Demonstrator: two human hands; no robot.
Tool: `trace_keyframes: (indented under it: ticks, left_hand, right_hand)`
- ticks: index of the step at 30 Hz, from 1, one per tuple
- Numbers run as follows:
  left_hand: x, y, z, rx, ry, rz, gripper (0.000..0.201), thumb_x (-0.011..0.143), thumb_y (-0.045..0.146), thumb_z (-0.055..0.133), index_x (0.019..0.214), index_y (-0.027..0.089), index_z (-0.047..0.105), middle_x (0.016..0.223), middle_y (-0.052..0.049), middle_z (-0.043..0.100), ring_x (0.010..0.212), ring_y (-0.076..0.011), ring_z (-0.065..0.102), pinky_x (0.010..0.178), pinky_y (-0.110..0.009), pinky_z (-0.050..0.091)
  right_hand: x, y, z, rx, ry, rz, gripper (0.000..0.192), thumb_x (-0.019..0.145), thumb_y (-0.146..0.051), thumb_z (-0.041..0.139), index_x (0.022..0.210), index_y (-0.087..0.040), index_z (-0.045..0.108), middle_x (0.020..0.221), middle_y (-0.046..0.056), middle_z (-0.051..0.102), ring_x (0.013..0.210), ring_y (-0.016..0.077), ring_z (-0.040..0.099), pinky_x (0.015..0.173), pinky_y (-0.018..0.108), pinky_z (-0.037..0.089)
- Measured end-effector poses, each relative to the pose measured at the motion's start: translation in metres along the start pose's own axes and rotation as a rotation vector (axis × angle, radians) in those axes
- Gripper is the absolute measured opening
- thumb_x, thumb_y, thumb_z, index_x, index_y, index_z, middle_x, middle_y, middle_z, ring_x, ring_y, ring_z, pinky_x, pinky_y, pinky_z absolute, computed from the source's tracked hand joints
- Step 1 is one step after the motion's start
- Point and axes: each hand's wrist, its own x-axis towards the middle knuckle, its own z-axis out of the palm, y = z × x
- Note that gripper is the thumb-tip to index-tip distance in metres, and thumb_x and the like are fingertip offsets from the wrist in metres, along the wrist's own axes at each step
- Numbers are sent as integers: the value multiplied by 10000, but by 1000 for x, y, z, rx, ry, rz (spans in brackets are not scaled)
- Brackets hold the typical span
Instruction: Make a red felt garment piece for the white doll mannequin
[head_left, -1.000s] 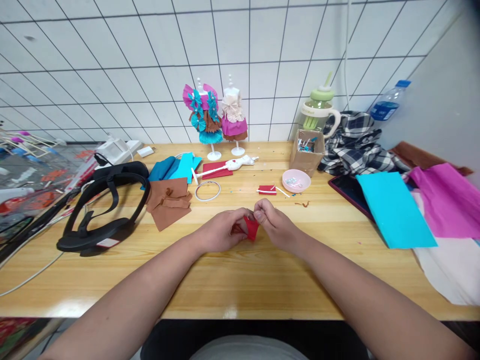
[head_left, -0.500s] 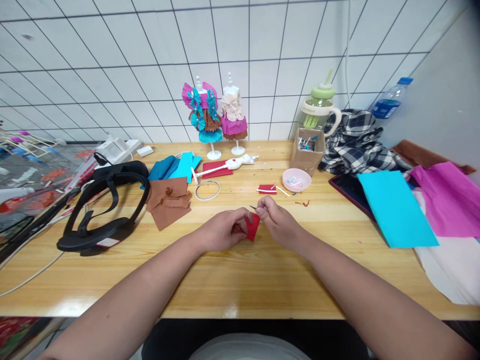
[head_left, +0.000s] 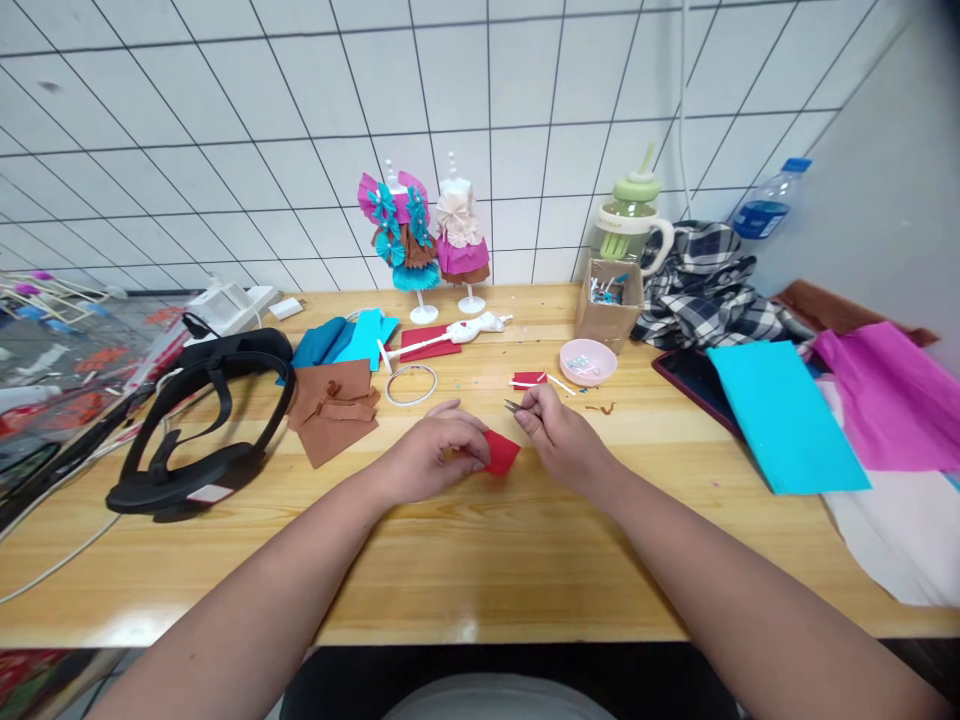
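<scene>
The left hand (head_left: pixel 431 455) is now pressing the red paper (head_left: pixel 499 452) flat on the table (head_left: pixel 480 560); half a second ago both hands were holding it raised. The right hand (head_left: pixel 562 440) is letting go of the paper and is pinching only a thin metal tool (head_left: pixel 514 406), so the folding seems to be pausing for a finer step. Standing behind are two dressed mannequins (head_left: pixel 424 240), one pink dish (head_left: pixel 589 361), one box (head_left: pixel 609 303), one ring (head_left: pixel 411 384) and one headband (head_left: pixel 199 420).
</scene>
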Motion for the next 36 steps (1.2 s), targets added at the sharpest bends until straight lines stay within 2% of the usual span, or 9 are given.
trace_keyframes:
  ticks: [2,4,7,9,11,16,24,32,36]
  left_hand:
    - [0,3,0,65,2,0,99,828,207,609,795,241,696,920,4,729,1224,-240,541,1161,-530,153]
    - [1,4,3,84,-7,-36,147,829,193,599,903,273,697,901,26,732,1220,-237,548,1167,-548,102]
    - [3,4,7,45,4,-109,293,800,168,613,1079,257,625,870,25,724,962,-199,649,1120,-497,260]
    - [4,4,9,-8,15,-147,345,773,132,618,1104,225,591,827,15,716,866,-185,649,999,-409,407]
    - [4,4,11,-79,2,-167,364,760,103,608,1108,207,582,806,10,703,826,-175,644,842,-316,477]
    - [5,4,13,-129,-89,-135,257,764,89,586,993,200,623,746,29,656,688,-129,605,647,-222,442]
    - [7,4,15,55,-73,-45,286,737,44,559,947,214,653,765,25,670,743,-143,583,714,-239,410]
    - [6,-2,18,175,-38,69,229,781,58,538,886,210,673,720,23,644,705,-138,527,732,-259,372]
    - [7,-1,16,123,-47,67,227,803,99,572,940,213,712,754,-4,666,740,-145,578,712,-241,405]
  right_hand:
    - [-1,-1,3,65,-38,-36,152,967,-379,353,983,-235,400,841,17,598,713,192,563,638,284,372]
    - [-3,-2,7,96,-52,-50,156,965,-388,360,979,-237,397,844,9,590,709,182,554,637,280,372]
    - [-5,-5,8,108,-52,-45,157,962,-391,368,975,-237,393,827,-3,576,693,172,533,631,277,361]
    - [-5,-6,7,136,-60,-55,158,961,-394,375,964,-237,390,794,-15,561,676,165,520,624,273,354]
    - [-5,-7,5,185,-89,-76,158,963,-395,372,957,-237,383,748,-30,542,655,158,511,617,267,352]
    - [-6,-8,7,133,-117,-39,154,971,-386,346,962,-235,378,762,-17,561,681,170,537,629,274,359]
    - [-9,-17,10,-129,-88,100,284,943,-497,384,1034,-233,437,872,43,659,759,221,605,623,285,333]
    - [-8,-16,13,-112,-75,162,294,880,-532,480,998,-264,455,793,-26,666,715,193,609,596,266,328]
    - [-5,-9,12,-40,-88,155,395,810,-569,575,1019,-254,462,943,3,684,792,199,632,633,276,383]
